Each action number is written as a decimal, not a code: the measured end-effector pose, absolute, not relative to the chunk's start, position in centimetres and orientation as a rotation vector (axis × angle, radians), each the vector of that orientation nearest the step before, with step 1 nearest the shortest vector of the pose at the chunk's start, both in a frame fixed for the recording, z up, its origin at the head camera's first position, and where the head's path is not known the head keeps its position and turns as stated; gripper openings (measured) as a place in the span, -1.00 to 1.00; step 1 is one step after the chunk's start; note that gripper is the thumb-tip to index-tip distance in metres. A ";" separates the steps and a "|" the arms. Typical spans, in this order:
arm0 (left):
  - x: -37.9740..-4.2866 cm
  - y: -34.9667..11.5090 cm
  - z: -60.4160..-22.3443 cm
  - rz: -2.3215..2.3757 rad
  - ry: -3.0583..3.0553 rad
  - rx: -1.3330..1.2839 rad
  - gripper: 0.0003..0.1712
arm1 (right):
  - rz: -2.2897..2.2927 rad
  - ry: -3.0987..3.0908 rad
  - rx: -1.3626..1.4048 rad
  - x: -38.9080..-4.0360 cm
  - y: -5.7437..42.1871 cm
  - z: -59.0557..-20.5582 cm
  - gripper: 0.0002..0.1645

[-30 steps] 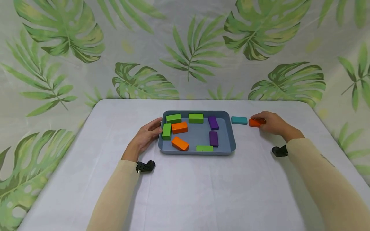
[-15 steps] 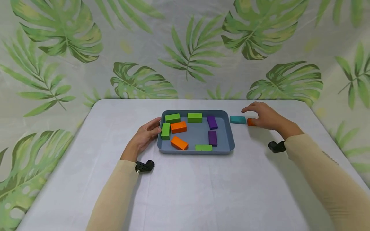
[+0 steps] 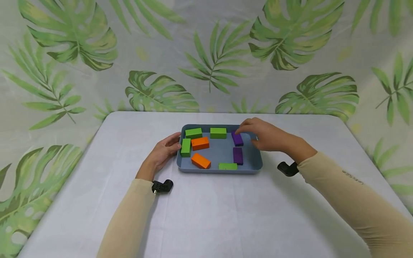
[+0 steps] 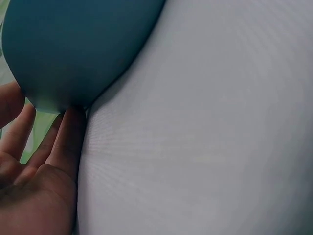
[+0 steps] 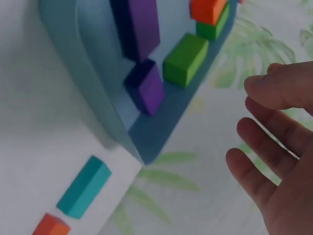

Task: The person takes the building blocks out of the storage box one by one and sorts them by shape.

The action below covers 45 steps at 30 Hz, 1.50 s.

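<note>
At the near side, two beige sleeves (image 3: 129, 218) reach in over the white counter (image 3: 209, 215), a small black camera (image 3: 162, 186) at the left wrist and another at the right. The grey-blue tray (image 3: 206, 171) lies beyond them. Inside its near wall sit a green block (image 3: 227, 166) and a slanting orange block (image 3: 200, 161), with a purple block (image 3: 237, 156) behind to the right. The left hand (image 3: 162, 152) rests its fairly straight fingers against the tray's left end, just beside an upright-looking green block (image 3: 185, 147); a second orange block (image 3: 200, 143) lies near that one. The right hand (image 3: 269, 136) hovers over the tray's right end, thumb and fingers apart, holding nothing, near the farther purple block (image 3: 237, 139). Two more green blocks (image 3: 218, 133) line the far wall. Outside the tray, the right wrist view shows a teal block (image 5: 84, 187) and an orange one (image 5: 51, 225) on the counter. Behind hangs a leaf-patterned cloth (image 3: 216, 61).
</note>
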<state>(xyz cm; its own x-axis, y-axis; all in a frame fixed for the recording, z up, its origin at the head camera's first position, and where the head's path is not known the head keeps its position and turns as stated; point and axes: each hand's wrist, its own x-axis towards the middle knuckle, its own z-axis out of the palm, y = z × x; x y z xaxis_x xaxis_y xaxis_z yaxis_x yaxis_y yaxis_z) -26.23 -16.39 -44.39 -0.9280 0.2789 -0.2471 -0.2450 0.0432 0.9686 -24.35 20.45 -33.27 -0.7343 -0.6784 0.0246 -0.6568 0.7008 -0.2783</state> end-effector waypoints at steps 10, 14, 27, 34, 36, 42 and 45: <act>-26.3 -16.2 -44.5 1.966 1.943 0.018 -0.26 | -0.216 2.757 -1.087 -23.7 18.8 -37.1 -0.39; -26.3 -16.3 -44.5 1.972 1.934 0.012 -0.26 | -0.179 2.725 -1.073 -23.4 18.4 -38.2 -0.38; -26.2 -16.0 -44.4 1.975 1.928 0.000 -0.27 | -0.072 2.831 -1.182 -23.6 18.6 -40.0 -0.65; -26.4 -16.2 -44.6 1.975 1.934 0.022 -0.28 | -0.149 2.826 -1.107 -23.7 18.5 -40.4 -0.57; -26.5 -16.2 -44.7 1.977 1.934 0.035 -0.28 | -0.200 2.805 -1.128 -23.9 18.5 -40.5 -0.59; -26.3 -16.4 -44.7 1.980 1.946 0.048 -0.28 | -0.271 2.774 -1.172 -24.1 18.3 -40.6 -0.57; -26.3 -16.4 -44.6 1.971 1.967 0.077 -0.28 | -0.278 2.778 -1.171 -24.1 18.3 -40.5 -0.58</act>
